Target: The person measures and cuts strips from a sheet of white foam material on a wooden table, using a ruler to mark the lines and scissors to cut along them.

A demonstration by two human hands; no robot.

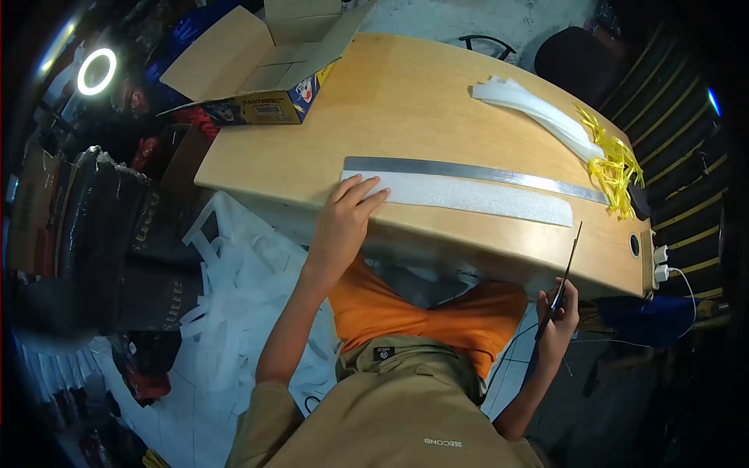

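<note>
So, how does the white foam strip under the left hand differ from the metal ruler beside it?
The white foam strip is matte and wide; the metal ruler is shiny grey and narrow. The ruler reaches farther right than the strip. The left hand presses only on the strip, and the ruler lies untouched. Both lie flat, side by side, on the wooden table.

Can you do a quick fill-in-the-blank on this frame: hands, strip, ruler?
1. The left hand presses on the white ____ strip.
2. The right hand holds ____ below the table edge.
3. Along the strip's far edge lies a long ____ ruler.
4. The open box is made of ____.

Missing words: foam; scissors; metal; cardboard
</note>
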